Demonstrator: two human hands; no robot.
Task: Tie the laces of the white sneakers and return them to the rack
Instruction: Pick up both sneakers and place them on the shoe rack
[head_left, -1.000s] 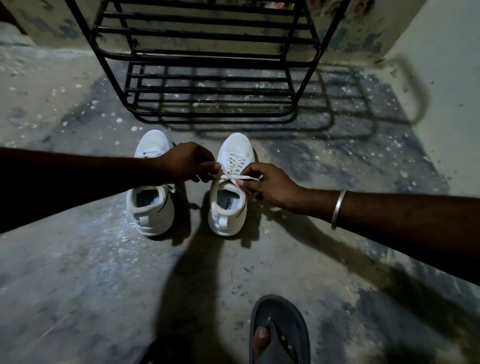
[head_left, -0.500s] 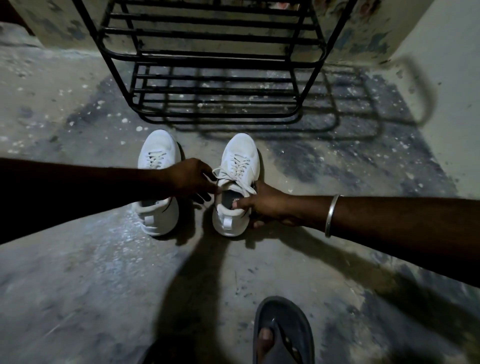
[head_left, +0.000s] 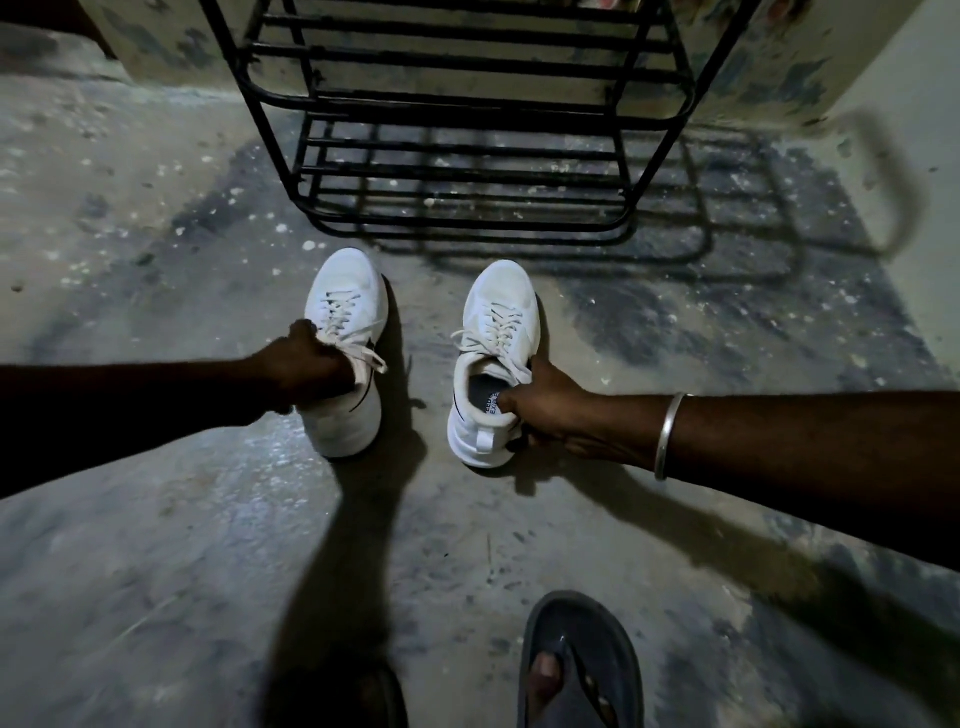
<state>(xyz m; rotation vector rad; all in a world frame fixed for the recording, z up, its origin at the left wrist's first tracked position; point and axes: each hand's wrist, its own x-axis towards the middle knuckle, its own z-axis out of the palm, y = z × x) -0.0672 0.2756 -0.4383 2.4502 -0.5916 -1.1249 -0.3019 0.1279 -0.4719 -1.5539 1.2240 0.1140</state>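
Two white sneakers stand on the concrete floor, toes pointing at the black metal rack (head_left: 467, 218). My left hand (head_left: 306, 366) is closed over the collar of the left sneaker (head_left: 345, 291), covering its opening. My right hand (head_left: 545, 410) grips the right sneaker (head_left: 498, 312) at its collar, thumb inside the opening, fingers down the outer side. Both sneakers show tied bows with loose loops over the tongue. The rack's lower shelves in view hold nothing.
The rack stands against a stained wall (head_left: 171, 47), with another wall (head_left: 914, 156) close on the right. My foot in a dark sandal (head_left: 576, 670) rests at the bottom edge. A metal bangle (head_left: 670, 436) sits on my right wrist.
Both hands let go of the right sneaker's lace. My left hand shifted onto the left sneaker's collar and my right hand took the right sneaker's collar. The sneakers now stand further apart.
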